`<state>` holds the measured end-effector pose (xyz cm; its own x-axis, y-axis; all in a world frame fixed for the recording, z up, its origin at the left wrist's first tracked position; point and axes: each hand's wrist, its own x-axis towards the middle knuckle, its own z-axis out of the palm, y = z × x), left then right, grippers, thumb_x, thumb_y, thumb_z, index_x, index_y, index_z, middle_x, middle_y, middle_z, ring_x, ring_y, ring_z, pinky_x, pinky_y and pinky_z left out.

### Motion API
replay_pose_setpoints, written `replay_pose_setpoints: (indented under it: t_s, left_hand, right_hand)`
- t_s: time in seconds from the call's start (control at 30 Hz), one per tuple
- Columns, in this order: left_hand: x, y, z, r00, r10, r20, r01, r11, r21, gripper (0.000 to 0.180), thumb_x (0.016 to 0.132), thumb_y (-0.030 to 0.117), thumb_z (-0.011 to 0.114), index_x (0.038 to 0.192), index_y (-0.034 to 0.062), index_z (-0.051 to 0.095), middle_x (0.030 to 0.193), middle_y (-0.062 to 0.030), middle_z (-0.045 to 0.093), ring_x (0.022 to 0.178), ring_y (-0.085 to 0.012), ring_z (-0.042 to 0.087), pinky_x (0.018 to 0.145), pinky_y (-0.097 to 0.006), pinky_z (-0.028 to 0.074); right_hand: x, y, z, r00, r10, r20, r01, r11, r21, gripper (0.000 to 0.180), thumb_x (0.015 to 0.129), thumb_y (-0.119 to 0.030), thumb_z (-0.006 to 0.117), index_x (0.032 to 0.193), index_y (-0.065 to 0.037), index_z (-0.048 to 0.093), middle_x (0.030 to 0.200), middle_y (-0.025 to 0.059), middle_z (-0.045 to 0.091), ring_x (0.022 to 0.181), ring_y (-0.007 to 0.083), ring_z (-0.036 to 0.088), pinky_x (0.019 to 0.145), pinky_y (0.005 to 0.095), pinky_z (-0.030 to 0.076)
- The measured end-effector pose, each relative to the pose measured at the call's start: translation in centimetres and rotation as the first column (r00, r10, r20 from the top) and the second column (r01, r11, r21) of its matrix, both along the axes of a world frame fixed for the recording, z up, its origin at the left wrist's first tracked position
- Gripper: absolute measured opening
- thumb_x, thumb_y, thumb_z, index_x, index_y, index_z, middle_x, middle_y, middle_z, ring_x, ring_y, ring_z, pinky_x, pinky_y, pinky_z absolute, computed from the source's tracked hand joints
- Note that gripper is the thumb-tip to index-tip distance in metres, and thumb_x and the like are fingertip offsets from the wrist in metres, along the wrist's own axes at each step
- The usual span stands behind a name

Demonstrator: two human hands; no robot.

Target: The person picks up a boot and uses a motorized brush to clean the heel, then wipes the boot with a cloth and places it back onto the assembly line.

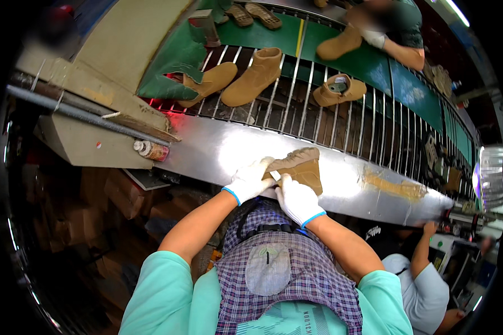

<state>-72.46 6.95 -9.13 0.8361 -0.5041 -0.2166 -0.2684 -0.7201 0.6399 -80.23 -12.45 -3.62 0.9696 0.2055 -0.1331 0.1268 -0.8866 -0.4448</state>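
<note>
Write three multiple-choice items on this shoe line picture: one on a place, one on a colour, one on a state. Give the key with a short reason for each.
1. Where does the tan boot in the gloved hands rest?
A. on the shiny metal ledge
B. on the floor
C. in a cardboard box

2. What colour are the cuffs of the person's gloves?
A. red
B. blue
C. green

3. How do the hands stand to the boot?
A. both off it
B. only the right one on it
C. both on it

Key:
1 A, the boot sits on the steel ledge in front of the rod conveyor.
2 B, a blue band rims each white glove at the wrist.
3 C, the left hand grips the boot's near end and the right hand presses against its side.
</note>
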Motion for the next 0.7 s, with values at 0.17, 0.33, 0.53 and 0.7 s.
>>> replay_pose_setpoints:
  t_s: [0.17, 0.33, 0.53, 0.7]
  left_hand:
    - [0.0, 0.2, 0.6, 0.998, -0.058, 0.03, 0.056, 0.997, 0.054, 0.073, 0.094, 0.043, 0.073, 0.156, 0.0152, 0.048, 0.157, -0.0175, 0.055, 0.135, -0.0382, 0.061, 0.111, -0.046, 0.052]
    - [0.3, -0.6, 1.4, 0.935, -0.223, 0.275, 0.199, 0.973, 0.113, 0.073, 0.089, 0.036, 0.077, 0.155, 0.018, 0.051, 0.16, -0.017, 0.049, 0.14, -0.0388, 0.055, 0.115, -0.047, 0.049]
    - [1.1, -3.5, 3.9, 0.958, -0.219, 0.187, 0.198, 0.972, 0.123, 0.073, 0.084, 0.025, 0.08, 0.152, 0.0168, 0.055, 0.153, -0.0172, 0.053, 0.133, -0.0385, 0.058, 0.112, -0.05, 0.048]
    - [1.2, -3.5, 3.3, 0.928, -0.3, 0.221, 0.271, 0.95, 0.153, 0.069, 0.086, 0.024, 0.079, 0.151, 0.0174, 0.057, 0.147, -0.0141, 0.057, 0.126, -0.0363, 0.061, 0.108, -0.049, 0.05]
  right_hand:
    - [-0.8, 2.7, 2.6, 0.991, 0.066, -0.119, -0.06, 0.997, 0.054, 0.043, 0.102, -0.034, 0.062, 0.127, 0.001, 0.057, 0.085, 0.0224, 0.074, 0.071, 0.0399, 0.075, 0.066, 0.0532, 0.061]
    - [-1.2, -0.6, 3.2, 0.954, -0.105, -0.28, 0.116, 0.993, 0.02, 0.046, 0.104, -0.041, 0.061, 0.129, -0.003, 0.057, 0.094, 0.0234, 0.077, 0.085, 0.0434, 0.076, 0.077, 0.0537, 0.061]
    - [-0.9, -5.4, -0.3, 0.972, -0.198, -0.122, 0.188, 0.978, -0.091, 0.042, 0.105, -0.04, 0.059, 0.127, -0.004, 0.06, 0.09, 0.0236, 0.076, 0.081, 0.0419, 0.076, 0.076, 0.0535, 0.061]
    - [1.4, -4.8, -1.1, 0.946, -0.26, -0.193, 0.252, 0.966, -0.062, 0.043, 0.105, -0.041, 0.06, 0.128, -0.005, 0.061, 0.088, 0.0262, 0.076, 0.082, 0.0437, 0.076, 0.078, 0.0538, 0.061]
